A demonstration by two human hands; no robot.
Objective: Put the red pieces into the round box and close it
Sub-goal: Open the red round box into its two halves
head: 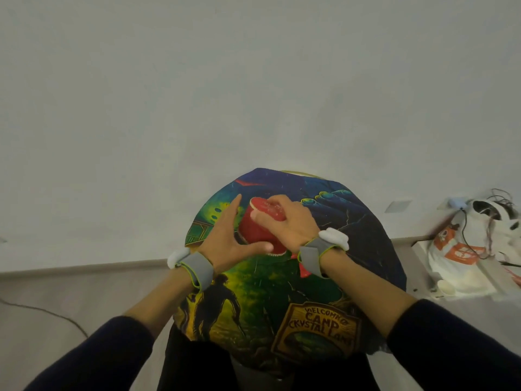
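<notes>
Both hands (225, 238) around the tilted red round box (258, 230) on a printed cloth (282, 292).

The red round box (258, 230) sits tilted at the centre of the frame, its top leaning away. A red piece (305, 270) lies just below and right of it.

We seem to be in a plain room, more a makeshift recording corner than a furnished home, though we cannot tell for sure. A bare grey-white wall (253, 80) fills everything from nine to three o'clock. At the centre stands a small round table (293, 172) draped in a printed cloth (282, 292). At three o'clock a white plastic bag (462, 258) lies on the floor with tangled wires (499, 193) and a wall socket (397, 206) near it. At eight o'clock a cable (42, 311) trails across the pale floor (56, 320).
</notes>
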